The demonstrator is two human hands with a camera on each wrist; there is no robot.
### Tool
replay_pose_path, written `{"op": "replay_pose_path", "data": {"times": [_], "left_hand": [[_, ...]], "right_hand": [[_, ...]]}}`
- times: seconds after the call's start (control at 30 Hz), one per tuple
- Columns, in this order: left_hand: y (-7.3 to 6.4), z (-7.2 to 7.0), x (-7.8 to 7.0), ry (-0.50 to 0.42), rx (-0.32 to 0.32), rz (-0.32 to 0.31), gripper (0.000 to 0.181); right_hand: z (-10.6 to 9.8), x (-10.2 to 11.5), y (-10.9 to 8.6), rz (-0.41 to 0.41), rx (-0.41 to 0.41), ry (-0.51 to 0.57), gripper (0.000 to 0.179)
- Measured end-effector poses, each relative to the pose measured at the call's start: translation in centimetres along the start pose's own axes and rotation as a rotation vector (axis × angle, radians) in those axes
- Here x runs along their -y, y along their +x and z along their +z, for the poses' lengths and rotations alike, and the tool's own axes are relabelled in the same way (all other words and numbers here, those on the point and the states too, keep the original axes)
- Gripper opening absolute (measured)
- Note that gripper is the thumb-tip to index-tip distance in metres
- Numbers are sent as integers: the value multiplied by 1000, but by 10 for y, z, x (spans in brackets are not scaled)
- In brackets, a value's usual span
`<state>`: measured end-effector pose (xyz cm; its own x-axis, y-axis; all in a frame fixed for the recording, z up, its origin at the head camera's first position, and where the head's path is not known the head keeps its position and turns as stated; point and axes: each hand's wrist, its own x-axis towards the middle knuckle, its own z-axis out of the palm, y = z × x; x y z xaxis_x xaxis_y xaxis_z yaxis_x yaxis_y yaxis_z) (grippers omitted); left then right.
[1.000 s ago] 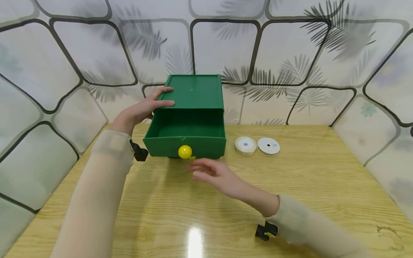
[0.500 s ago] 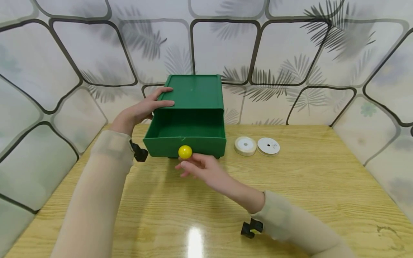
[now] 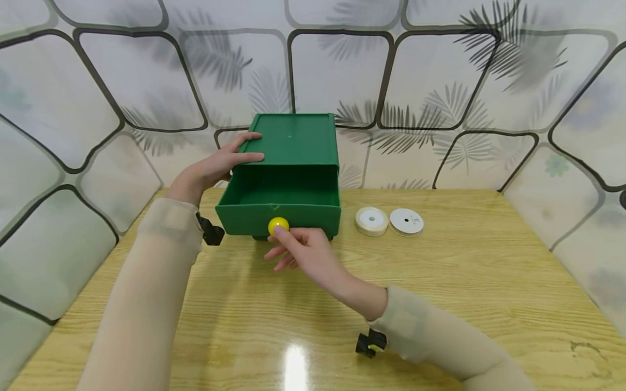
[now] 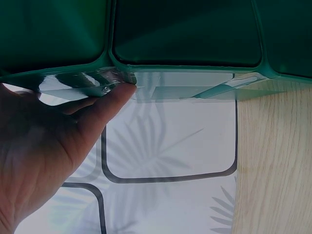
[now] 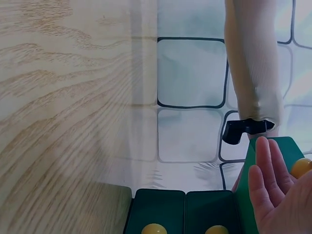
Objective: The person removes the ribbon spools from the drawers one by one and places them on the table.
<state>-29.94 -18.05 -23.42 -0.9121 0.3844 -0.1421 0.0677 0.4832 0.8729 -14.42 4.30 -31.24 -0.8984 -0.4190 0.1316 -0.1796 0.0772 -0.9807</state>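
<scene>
Right hand (image 3: 314, 256) pinches a round, glossy yellow knob (image 3: 278, 221).

green drawer (image 3: 235, 220), yellow knob (image 3: 279, 221), white spools (image 3: 402, 223), beige sleeves (image 3: 139, 288), yellowish wood-grain table (image 3: 464, 266), grey leaf-patterned wall (image 3: 342, 70)

The head view looks forward and down from above the near side of the table (image 3: 440, 304), taking in its far edge and the wall (image 3: 337, 70) behind. The left wrist view, turned sideways, sits close to the left hand (image 3: 215, 163) and faces the far wall along the green cabinet (image 3: 297, 138). The right wrist view, also sideways, sits close to the right hand (image 3: 313, 252), facing across the cabinet's front toward the table's left edge. It shares the left sleeve (image 5: 256, 63) with the head view; all three share the cabinet.
</scene>
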Motion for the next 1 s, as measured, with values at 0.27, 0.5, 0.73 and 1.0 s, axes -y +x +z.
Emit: {"op": "replay_pose_path", "data": {"times": [0.27,0.5,0.73,1.0], "left_hand": [[-1,0,0,-11,10,0,76],[0,0,0,-12,11,2,75],[-1,0,-1,-10,13,1,75],[0,-1,0,-28,11,3,74]], "right_hand": [[3,-1,4,-12,-33,35,42],[0,-4,15,-41,-87,36,40],[-6,-6,26,-53,-131,28,40],[-13,-6,42,-40,-140,13,47]]}}
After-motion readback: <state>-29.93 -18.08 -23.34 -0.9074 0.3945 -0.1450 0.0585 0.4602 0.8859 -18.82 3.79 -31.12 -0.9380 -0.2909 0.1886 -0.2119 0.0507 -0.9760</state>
